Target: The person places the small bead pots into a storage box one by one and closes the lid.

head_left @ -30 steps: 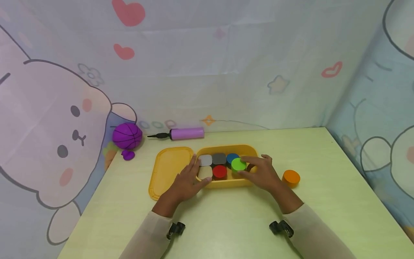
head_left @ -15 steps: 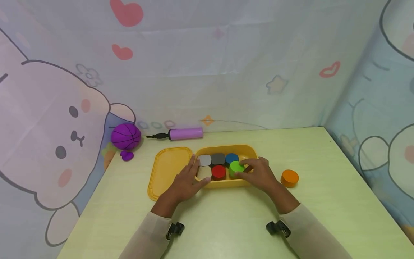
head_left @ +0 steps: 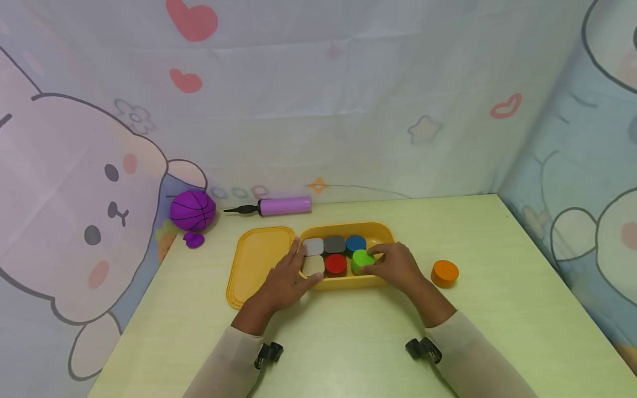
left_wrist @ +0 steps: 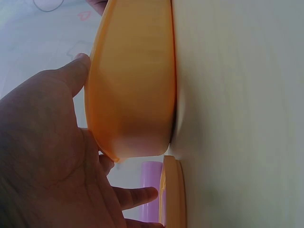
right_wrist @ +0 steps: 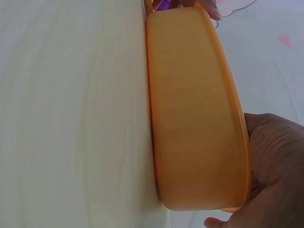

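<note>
A yellow oblong box point(head_left: 348, 283) stands on the table, holding a light grey, a dark grey and a cream square block plus round blue and red ones. My right hand point(head_left: 400, 268) reaches over the box's right end and pinches a green round block point(head_left: 361, 261) between thumb and fingers, low inside beside the red block point(head_left: 335, 265). My left hand point(head_left: 282, 282) lies against the box's left end, fingers spread. In the left wrist view its thumb touches the rim of the box point(left_wrist: 133, 80). The box wall hides the right fingertips in the right wrist view.
A yellow lid point(head_left: 259, 265) lies flat left of the box. An orange round block point(head_left: 445, 273) sits to the right. Toward the back are a purple hand pump point(head_left: 285, 206), a purple ball point(head_left: 193, 210) and a small purple duck point(head_left: 193, 240). Printed cloth hangs behind the table.
My right hand has lowered the green block into the box and shifted it slightly left, from over the blue block to beside the red one. The left hand stays at the box.
</note>
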`<state>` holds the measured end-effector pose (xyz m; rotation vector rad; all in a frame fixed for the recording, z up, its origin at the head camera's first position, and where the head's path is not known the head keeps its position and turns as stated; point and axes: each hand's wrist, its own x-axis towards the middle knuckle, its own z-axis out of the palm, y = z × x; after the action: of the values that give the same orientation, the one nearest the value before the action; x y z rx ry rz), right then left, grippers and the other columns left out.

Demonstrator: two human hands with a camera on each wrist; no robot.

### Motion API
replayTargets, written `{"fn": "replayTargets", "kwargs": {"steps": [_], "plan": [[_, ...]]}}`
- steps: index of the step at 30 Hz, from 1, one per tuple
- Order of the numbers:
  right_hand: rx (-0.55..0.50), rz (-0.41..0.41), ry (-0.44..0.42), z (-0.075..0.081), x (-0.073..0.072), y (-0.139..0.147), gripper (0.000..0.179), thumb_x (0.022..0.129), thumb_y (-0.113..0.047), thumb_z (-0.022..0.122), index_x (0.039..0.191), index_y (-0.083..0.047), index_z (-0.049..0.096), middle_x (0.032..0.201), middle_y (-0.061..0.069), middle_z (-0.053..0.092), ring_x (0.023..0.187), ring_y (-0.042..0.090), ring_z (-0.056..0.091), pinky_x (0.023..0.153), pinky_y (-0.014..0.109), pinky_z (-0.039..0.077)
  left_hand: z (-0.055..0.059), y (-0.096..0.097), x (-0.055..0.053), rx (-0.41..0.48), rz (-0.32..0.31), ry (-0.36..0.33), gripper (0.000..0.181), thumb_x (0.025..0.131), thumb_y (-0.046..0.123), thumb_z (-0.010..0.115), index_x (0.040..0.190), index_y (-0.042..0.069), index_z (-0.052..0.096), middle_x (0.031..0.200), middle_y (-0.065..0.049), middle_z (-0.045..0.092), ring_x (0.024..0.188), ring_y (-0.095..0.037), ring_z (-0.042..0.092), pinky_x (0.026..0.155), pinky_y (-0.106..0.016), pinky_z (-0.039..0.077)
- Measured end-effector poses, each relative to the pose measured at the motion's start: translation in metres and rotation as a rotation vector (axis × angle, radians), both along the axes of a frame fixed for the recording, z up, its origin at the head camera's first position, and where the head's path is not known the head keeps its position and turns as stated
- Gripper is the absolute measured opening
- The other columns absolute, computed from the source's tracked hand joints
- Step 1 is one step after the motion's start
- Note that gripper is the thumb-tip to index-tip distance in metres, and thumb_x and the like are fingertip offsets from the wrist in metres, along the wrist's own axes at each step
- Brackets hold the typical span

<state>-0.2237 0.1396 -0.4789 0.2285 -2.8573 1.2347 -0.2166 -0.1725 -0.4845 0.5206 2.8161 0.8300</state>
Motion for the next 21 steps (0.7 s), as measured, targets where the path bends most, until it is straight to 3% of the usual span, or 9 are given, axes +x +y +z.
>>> {"fn": "replayTargets", "kwargs": {"steps": [9,21], "plan": [[-0.065,0.041,-0.04,0.0012,-0.0007,0.0009,0.043,0.089,-0.02,0.091,0.125,0.0,0.08,0.122,0.02,0.082,0.096,0.028,0.085,0.077,0.04,0.067,0.0014,-0.0012,-0.0004,0.002,-0.003,-0.008,0.096,0.107,0.066,0.054,0.178,0.019,0.01,0.187,0.002,-0.004,0.171,-0.043,0.018,0.123,-0.087,0.018],[-0.099,0.029,-0.044,-0.0009,0.0008,0.0017,0.039,0.091,-0.019,0.089,0.124,-0.001,0.08,0.121,0.02,0.082,0.097,0.028,0.085,0.079,0.042,0.068,0.0012,-0.0014,-0.0004,0.01,-0.004,-0.01,0.096,0.107,0.067,0.054,0.178,0.019,0.01,0.187,0.002,-0.003,0.171,-0.043,0.019,0.123,-0.087,0.018]]}}
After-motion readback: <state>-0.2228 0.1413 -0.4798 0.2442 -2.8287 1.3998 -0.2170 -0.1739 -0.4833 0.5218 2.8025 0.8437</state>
